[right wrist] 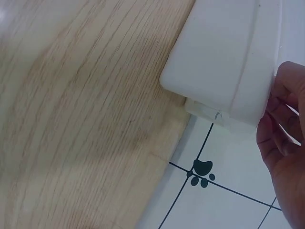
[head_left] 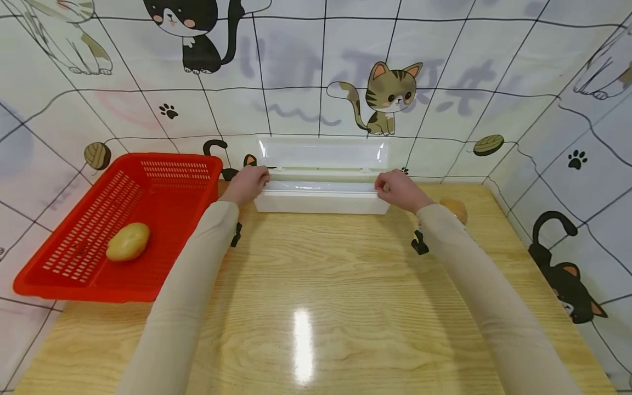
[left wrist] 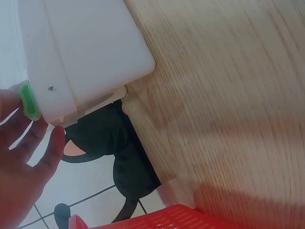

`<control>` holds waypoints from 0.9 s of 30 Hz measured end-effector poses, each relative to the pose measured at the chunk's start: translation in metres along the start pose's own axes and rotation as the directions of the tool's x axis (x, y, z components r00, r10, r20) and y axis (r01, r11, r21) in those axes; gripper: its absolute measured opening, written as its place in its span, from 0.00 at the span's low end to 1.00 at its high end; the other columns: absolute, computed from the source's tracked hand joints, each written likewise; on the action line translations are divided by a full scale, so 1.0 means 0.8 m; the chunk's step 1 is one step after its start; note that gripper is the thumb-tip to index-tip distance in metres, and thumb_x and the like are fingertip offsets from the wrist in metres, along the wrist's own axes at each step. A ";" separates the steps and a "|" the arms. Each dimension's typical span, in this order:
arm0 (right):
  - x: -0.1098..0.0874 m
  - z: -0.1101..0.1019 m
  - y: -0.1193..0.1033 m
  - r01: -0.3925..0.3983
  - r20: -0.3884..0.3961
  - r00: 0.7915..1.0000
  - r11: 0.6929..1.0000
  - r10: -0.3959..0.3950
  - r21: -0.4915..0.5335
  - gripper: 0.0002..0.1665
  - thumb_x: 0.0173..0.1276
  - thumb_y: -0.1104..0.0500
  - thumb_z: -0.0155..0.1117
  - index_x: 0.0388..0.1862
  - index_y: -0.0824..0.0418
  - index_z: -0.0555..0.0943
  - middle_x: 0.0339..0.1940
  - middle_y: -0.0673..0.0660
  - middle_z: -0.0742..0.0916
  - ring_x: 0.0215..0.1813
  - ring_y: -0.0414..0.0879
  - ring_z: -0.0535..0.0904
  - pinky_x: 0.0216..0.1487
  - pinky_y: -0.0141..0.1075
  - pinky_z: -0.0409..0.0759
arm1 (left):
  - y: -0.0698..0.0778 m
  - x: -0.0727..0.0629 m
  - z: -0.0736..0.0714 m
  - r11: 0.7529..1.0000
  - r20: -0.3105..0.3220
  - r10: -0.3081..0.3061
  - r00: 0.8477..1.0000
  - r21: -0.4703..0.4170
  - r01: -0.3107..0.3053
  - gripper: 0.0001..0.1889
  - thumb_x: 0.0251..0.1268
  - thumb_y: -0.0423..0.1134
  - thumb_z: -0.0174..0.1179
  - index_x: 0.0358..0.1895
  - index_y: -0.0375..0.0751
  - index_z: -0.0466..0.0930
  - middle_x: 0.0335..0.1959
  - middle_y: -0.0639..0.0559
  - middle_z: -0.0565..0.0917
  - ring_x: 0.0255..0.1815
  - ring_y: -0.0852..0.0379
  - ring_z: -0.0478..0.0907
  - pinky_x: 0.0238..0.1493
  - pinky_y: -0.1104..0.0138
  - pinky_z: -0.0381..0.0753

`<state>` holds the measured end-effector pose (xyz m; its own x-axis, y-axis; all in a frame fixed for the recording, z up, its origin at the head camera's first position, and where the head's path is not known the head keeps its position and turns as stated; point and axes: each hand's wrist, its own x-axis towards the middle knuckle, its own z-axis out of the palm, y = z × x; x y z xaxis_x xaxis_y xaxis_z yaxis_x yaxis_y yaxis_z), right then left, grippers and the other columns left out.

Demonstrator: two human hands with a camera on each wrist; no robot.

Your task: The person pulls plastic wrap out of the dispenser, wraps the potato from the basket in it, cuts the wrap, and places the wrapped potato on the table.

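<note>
A long white cling film dispenser [head_left: 322, 204] stands at the back of the wooden table, its lid [head_left: 323, 152] tipped up against the wall. Glossy clear cling film [head_left: 321, 186] spans its top between the hands. My left hand [head_left: 247, 184] pinches at the left end of the film; a green slider piece [left wrist: 29, 101] sits by its fingers in the left wrist view. At the opposite end my right hand [head_left: 402, 189] pinches with curled fingers, right at the dispenser's corner in the right wrist view. The film between the fingertips is mostly hidden.
A red plastic basket [head_left: 190, 230] stands at the left, holding a yellow potato-like item [head_left: 128, 241]. Another roundish yellow-brown item [head_left: 454, 209] lies partly behind the right forearm. A cat-patterned wall covering [head_left: 296, 66] borders the wooden table [head_left: 345, 285] at the back and sides.
</note>
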<state>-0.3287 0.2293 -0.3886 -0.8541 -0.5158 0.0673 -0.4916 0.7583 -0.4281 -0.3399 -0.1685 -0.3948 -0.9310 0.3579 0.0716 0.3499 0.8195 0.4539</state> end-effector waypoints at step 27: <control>0.017 0.011 -0.014 -0.181 -0.068 0.981 0.983 0.180 -0.007 0.11 0.69 0.58 0.47 0.43 0.64 0.68 0.29 0.58 0.77 0.28 0.51 0.70 0.33 0.42 0.67 | -0.002 0.009 -0.003 0.991 -0.130 -0.014 0.991 -0.131 -0.003 0.08 0.74 0.30 0.49 0.47 0.28 0.75 0.37 0.38 0.79 0.38 0.44 0.74 0.48 0.55 0.75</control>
<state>-0.3334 0.2105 -0.3908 -0.9382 -0.3424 0.0500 -0.3300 0.8417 -0.4273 -0.3476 -0.1679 -0.3931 -0.9414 0.2853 0.1798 0.3362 0.7525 0.5664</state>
